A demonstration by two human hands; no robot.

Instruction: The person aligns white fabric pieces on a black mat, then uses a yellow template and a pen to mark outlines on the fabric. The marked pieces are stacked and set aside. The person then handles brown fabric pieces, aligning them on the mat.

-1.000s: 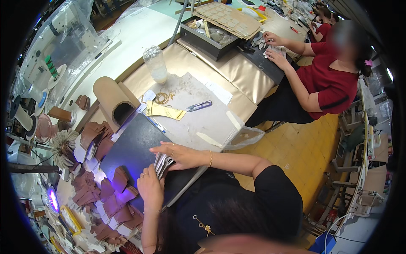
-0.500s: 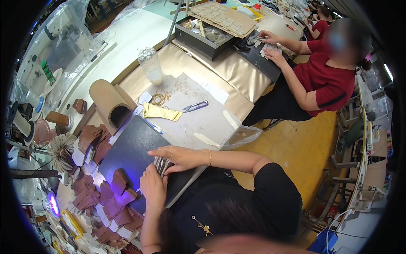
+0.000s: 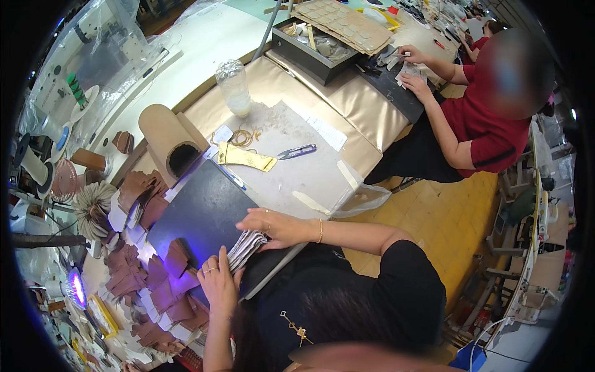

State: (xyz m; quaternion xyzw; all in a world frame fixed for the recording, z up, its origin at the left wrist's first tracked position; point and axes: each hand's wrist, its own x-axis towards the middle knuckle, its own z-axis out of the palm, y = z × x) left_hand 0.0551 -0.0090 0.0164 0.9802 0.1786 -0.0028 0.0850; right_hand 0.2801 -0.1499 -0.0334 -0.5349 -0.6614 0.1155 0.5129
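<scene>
A fanned stack of thin flat pieces (image 3: 246,249), pale with dark lines between them, is held over the near edge of a black board (image 3: 198,208). My right hand (image 3: 279,228) is closed round the stack's far right end, fingers over the top. At the near left end my left hand (image 3: 218,282) holds it between the thumb and the fingers, the index finger stretched along its side. Brown leather pieces (image 3: 176,257), some with white undersides, lie on the board's left edge beside my left hand.
More brown pieces (image 3: 127,273) are heaped at the left, near a lit purple lamp (image 3: 75,288). Beyond the board are a cardboard tube (image 3: 162,133), a plastic bottle (image 3: 234,93), thread snips (image 3: 297,151) and a yellow strip (image 3: 246,157). A co-worker in red (image 3: 496,146) sits at the right.
My hands have drawn slightly apart, the left one lower and the right one farther right. The stack between them now shows more of its pale faces. The view has shifted a little.
</scene>
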